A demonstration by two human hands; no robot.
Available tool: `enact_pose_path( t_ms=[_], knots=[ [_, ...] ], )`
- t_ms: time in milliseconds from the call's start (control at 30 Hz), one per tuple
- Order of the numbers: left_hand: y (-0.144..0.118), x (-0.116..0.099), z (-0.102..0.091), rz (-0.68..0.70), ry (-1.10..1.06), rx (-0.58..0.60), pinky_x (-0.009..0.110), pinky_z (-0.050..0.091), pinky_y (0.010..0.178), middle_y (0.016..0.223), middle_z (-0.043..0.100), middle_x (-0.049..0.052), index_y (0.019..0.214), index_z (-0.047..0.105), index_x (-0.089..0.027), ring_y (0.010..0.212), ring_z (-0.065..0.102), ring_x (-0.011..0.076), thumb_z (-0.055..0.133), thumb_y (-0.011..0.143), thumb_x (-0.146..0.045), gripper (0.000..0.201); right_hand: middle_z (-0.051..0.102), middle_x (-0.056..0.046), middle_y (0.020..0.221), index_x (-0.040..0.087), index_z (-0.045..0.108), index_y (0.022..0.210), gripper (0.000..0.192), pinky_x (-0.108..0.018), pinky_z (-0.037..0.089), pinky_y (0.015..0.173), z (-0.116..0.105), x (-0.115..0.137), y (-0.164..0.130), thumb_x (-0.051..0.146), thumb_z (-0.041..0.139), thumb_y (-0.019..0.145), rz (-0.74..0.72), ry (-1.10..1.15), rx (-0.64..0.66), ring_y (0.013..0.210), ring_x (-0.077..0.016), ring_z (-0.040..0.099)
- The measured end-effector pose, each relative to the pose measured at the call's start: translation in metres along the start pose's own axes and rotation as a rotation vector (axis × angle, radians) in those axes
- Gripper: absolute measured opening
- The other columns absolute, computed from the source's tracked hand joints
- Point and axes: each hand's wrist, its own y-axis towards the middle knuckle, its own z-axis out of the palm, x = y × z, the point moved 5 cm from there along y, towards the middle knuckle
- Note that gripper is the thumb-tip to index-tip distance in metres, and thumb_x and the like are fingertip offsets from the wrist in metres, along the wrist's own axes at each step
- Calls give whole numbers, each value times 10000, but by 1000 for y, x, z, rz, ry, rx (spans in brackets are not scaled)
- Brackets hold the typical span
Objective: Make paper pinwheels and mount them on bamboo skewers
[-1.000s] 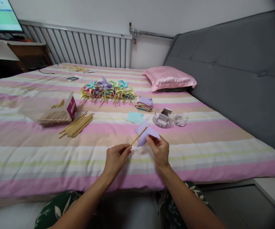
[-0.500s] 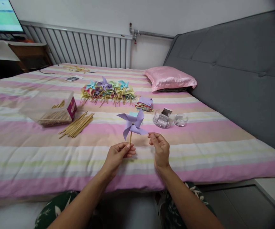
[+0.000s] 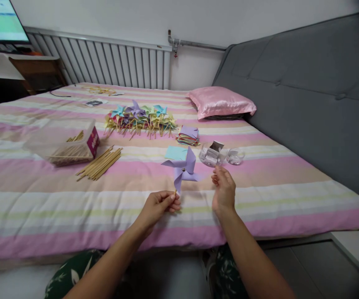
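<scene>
So this purple pinwheel (image 3: 183, 169) looks finished: blades folded, pin through the middle, stick on. My left hand (image 3: 160, 205) is pinching the bottom of its stick, holding it upright just above the bed (image 3: 42, 199). My right hand (image 3: 224, 192) is off it, fingers loosely curled, holding nothing as far as I can see, sitting near the little clear pin containers (image 3: 221, 155). There's a decent pile of done pinwheels (image 3: 140, 116) further back. Still plenty left though, I'd say: a stack of colored paper squares (image 3: 188, 135), one blue sheet (image 3: 175, 153) laid out, and loose sticks (image 3: 100, 163) beside the stick box (image 3: 64, 141).
</scene>
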Motion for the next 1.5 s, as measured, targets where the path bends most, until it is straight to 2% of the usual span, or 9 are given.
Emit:
enact_pose_path(
  t_ms=[100, 200, 333, 533, 733, 800, 1200, 1500],
  knots=[
    [0, 0, 2, -9, 21, 8, 230, 462, 594, 694, 677, 64, 791, 673, -108, 613, 624, 133, 666, 701, -383, 290, 586, -4, 764, 162, 651, 873, 287, -238, 377, 619, 8, -1, -1, 375, 663, 681, 61, 4, 152, 649, -100, 495],
    [0, -1, 3, -11, 26, 4, 235, 460, 598, 683, 674, 60, 792, 674, -106, 604, 620, 132, 671, 693, -389, 300, 600, -7, 736, 156, 667, 802, 239, -236, 377, 601, 16, -1, -8, 340, 698, 651, 70, 1, 254, 655, -105, 503],
    [0, -3, 2, -17, 19, -6, 241, 455, 600, 677, 675, 57, 785, 675, -101, 604, 617, 134, 678, 687, -389, 304, 594, 9, 681, 162, 656, 728, 183, -233, 388, 570, 22, -3, -14, 289, 729, 617, 68, -22, 325, 596, -92, 483],
    [0, -3, 0, -11, -4, -11, 238, 451, 597, 704, 685, 67, 786, 675, -99, 598, 609, 127, 677, 694, -372, 287, 563, 26, 618, 169, 618, 824, 232, -235, 400, 574, 29, -7, -23, 270, 713, 638, 109, -77, 455, 578, -96, 492],
    [2, 0, 0, 5, 27, 0, 237, 448, 579, 676, 673, 61, 770, 665, -97, 582, 606, 126, 677, 681, -394, 310, 620, -20, 785, 174, 607, 870, 211, -263, 429, 683, 29, 2, -23, 284, 657, 697, 39, -61, 507, 742, -145, 563],
    [4, 2, 1, 27, 64, 16, 238, 445, 561, 645, 659, 54, 750, 655, -95, 563, 603, 129, 675, 672, -413, 329, 627, -21, 781, 170, 618, 859, 197, -265, 427, 682, 30, 4, -22, 297, 645, 711, 20, -66, 533, 738, -147, 562],
    [5, 6, 2, 49, 199, 65, 247, 459, 553, 649, 656, 73, 781, 653, -78, 549, 609, 138, 626, 704, -430, 361, 559, 25, 551, 137, 611, 639, 223, -212, 375, 496, 29, -12, -26, 291, 755, 569, 235, -42, 407, 505, -79, 467],
    [6, 6, 2, 64, 209, 61, 242, 453, 538, 630, 653, 63, 770, 659, -85, 537, 606, 137, 622, 707, -417, 340, 524, 40, 523, 139, 582, 626, 250, -200, 331, 455, 29, -11, -27, 318, 748, 575, 201, -61, 375, 475, -68, 426]
  ],
)
